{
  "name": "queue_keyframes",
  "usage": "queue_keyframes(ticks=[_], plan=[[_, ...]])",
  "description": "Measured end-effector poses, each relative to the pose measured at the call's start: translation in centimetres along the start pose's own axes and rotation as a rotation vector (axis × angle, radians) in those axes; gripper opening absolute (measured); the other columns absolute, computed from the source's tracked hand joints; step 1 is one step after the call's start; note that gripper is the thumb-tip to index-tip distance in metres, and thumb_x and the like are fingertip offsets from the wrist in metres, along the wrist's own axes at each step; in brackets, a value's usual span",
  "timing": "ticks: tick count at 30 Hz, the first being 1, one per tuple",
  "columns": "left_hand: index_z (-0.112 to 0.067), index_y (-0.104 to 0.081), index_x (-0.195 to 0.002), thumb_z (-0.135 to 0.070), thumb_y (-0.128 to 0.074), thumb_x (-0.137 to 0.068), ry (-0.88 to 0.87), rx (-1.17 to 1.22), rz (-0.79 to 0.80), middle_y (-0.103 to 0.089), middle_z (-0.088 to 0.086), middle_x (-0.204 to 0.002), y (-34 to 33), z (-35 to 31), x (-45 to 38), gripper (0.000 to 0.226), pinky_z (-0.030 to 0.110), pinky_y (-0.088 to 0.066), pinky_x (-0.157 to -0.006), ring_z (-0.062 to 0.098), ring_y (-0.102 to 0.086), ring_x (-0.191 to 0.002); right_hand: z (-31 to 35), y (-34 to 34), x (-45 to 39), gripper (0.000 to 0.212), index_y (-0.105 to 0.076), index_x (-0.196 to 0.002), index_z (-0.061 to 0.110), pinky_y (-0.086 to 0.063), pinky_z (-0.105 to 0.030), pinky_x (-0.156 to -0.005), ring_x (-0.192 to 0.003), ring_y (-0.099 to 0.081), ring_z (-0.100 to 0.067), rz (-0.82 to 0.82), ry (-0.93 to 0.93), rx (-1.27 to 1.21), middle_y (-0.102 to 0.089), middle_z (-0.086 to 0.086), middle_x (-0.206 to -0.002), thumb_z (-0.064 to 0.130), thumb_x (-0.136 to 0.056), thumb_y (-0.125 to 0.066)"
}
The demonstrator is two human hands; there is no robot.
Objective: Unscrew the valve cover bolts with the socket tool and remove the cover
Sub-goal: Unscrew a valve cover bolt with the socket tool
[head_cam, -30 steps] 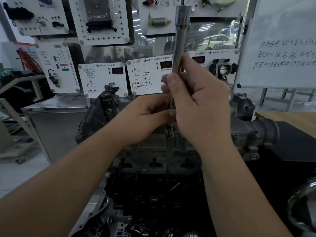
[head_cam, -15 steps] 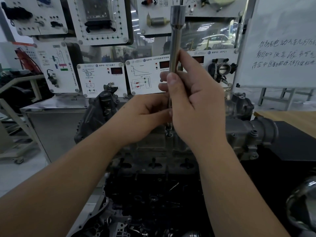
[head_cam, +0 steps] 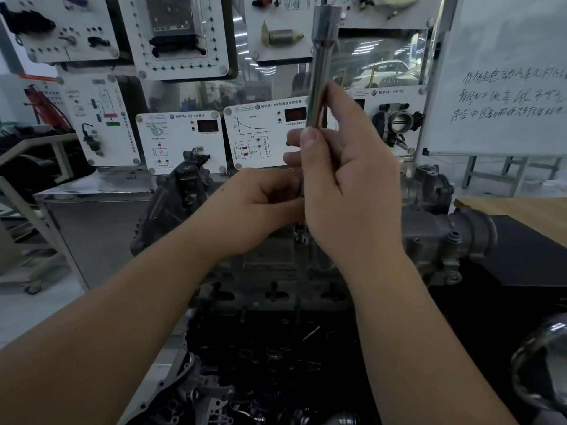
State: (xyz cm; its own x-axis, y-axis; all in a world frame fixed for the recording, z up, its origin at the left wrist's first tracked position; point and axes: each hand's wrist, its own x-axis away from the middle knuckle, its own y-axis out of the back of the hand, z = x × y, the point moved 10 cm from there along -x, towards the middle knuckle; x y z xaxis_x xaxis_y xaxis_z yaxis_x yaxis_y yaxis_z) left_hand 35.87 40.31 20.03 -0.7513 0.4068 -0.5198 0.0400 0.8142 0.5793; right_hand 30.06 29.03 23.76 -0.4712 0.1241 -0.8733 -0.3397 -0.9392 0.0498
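A long silver socket tool (head_cam: 320,65) stands nearly upright over the grey engine block (head_cam: 276,268) in the middle of the view. My right hand (head_cam: 346,191) grips its shaft, thumb up along the near side. My left hand (head_cam: 260,207) pinches the tool's lower part just left of my right hand. Below both hands the tool's tip sits on a bolt (head_cam: 301,233) on the engine's top face. The contact between tip and bolt is partly hidden by my hands. I cannot pick out the valve cover itself.
White training panels (head_cam: 181,142) with gauges stand behind the engine. A whiteboard (head_cam: 506,75) stands at the right, above a wooden table (head_cam: 521,213). A throttle housing (head_cam: 451,237) juts out at the engine's right. Dark engine parts (head_cam: 270,357) lie below my arms.
The tool and both hands have stayed on the same bolt. The tool's top end has shifted slightly across the frames, and my right thumb sits a little differently on the shaft.
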Motion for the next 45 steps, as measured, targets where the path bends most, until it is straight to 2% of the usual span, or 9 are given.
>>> queue_keyframes(ticks=[5,11,13,18,22,29,34,38,45], plan=[[-0.003,-0.069,-0.1,-0.02,-0.07,-0.084,-0.001,-0.015,-0.033,-0.07,0.023,-0.092,-0.1,0.0,-0.1,0.023,0.061,-0.054,-0.079,0.046,-0.066,-0.087,0.1,0.3,0.0,0.025,-0.07,-0.12,0.004,-0.044,-0.008,-0.074,-0.079,-0.058,0.004,-0.05,0.031,0.073,-0.065,0.01,-0.088,0.017,-0.099,-0.065],[-0.001,-0.071,-0.105,-0.027,-0.057,-0.094,0.02,0.067,-0.017,-0.074,0.014,-0.095,0.1,0.2,0.0,0.031,0.04,-0.057,-0.082,0.034,-0.069,-0.092,-0.6,-0.1,0.0,0.035,-0.059,-0.138,0.008,-0.06,-0.035,-0.067,-0.079,-0.071,-0.011,0.017,-0.044,0.022,-0.072,0.004,-0.088,0.017,-0.106,-0.05],[-0.002,-0.072,-0.109,-0.024,-0.059,-0.1,0.027,0.052,-0.011,-0.076,0.013,-0.099,0.2,0.2,0.0,0.027,0.046,-0.057,-0.089,0.033,-0.07,-0.095,-0.7,-0.1,0.1,0.043,-0.048,-0.148,0.013,-0.059,-0.041,-0.062,-0.079,-0.071,-0.014,0.017,-0.049,0.0,-0.072,0.004,-0.089,0.018,-0.105,-0.049],[-0.008,-0.068,-0.113,-0.025,-0.067,-0.094,0.019,0.035,-0.024,-0.073,0.019,-0.104,0.2,0.2,0.0,0.026,0.058,-0.056,-0.088,0.04,-0.07,-0.098,-1.0,-0.1,-0.1,0.036,-0.063,-0.133,0.014,-0.056,-0.026,-0.079,-0.089,-0.067,-0.005,0.006,-0.055,0.019,-0.07,0.01,-0.094,0.025,-0.099,-0.065],[-0.008,-0.067,-0.113,-0.021,-0.071,-0.091,-0.005,0.031,-0.025,-0.071,0.022,-0.103,0.0,-0.1,0.0,0.026,0.064,-0.054,-0.084,0.05,-0.066,-0.094,-0.6,0.3,-0.2,0.018,-0.073,-0.11,0.01,-0.053,-0.024,-0.071,-0.079,-0.064,-0.008,-0.008,-0.005,0.067,-0.07,0.005,-0.085,0.018,-0.1,-0.061],[-0.004,-0.071,-0.112,-0.023,-0.066,-0.097,0.004,0.036,-0.012,-0.073,0.022,-0.103,0.2,0.1,0.1,0.025,0.062,-0.053,-0.089,0.047,-0.067,-0.098,-1.6,0.2,-0.3,0.048,-0.044,-0.153,0.015,-0.061,-0.034,-0.068,-0.086,-0.07,-0.005,0.061,-0.091,0.013,-0.073,0.011,-0.097,0.02,-0.106,-0.049],[-0.009,-0.068,-0.113,-0.029,-0.071,-0.083,-0.01,0.028,0.007,-0.072,0.018,-0.104,-0.4,0.0,-0.1,0.035,0.062,-0.055,-0.086,0.046,-0.068,-0.097,-0.6,-0.1,-0.3,0.021,-0.07,-0.116,0.017,-0.055,-0.027,-0.072,-0.079,-0.065,-0.008,0.062,-0.025,0.076,-0.068,0.009,-0.082,0.024,-0.097,-0.066],[-0.036,-0.066,-0.101,-0.044,-0.076,-0.071,-0.019,-0.053,0.092,-0.074,-0.007,-0.096,-0.9,-0.3,0.0,0.032,0.043,-0.059,-0.079,0.024,-0.073,-0.087,-0.3,0.0,-0.4,0.009,-0.07,-0.097,0.016,-0.04,-0.009,-0.06,-0.064,-0.055,0.001,0.083,-0.004,0.161,-0.055,0.016,-0.065,0.02,-0.099,-0.063],[-0.007,-0.071,-0.095,-0.011,-0.076,-0.084,0.048,-0.341,0.315,-0.071,0.013,-0.081,-2.4,0.7,-0.3,0.013,0.05,-0.054,-0.067,0.028,-0.065,-0.067,-0.4,0.5,-0.3,0.016,-0.068,-0.109,0.01,-0.055,-0.042,-0.063,-0.071,-0.067,-0.018,0.063,0.002,0.081,-0.07,-0.002,-0.08,0.018,-0.104,-0.056]])
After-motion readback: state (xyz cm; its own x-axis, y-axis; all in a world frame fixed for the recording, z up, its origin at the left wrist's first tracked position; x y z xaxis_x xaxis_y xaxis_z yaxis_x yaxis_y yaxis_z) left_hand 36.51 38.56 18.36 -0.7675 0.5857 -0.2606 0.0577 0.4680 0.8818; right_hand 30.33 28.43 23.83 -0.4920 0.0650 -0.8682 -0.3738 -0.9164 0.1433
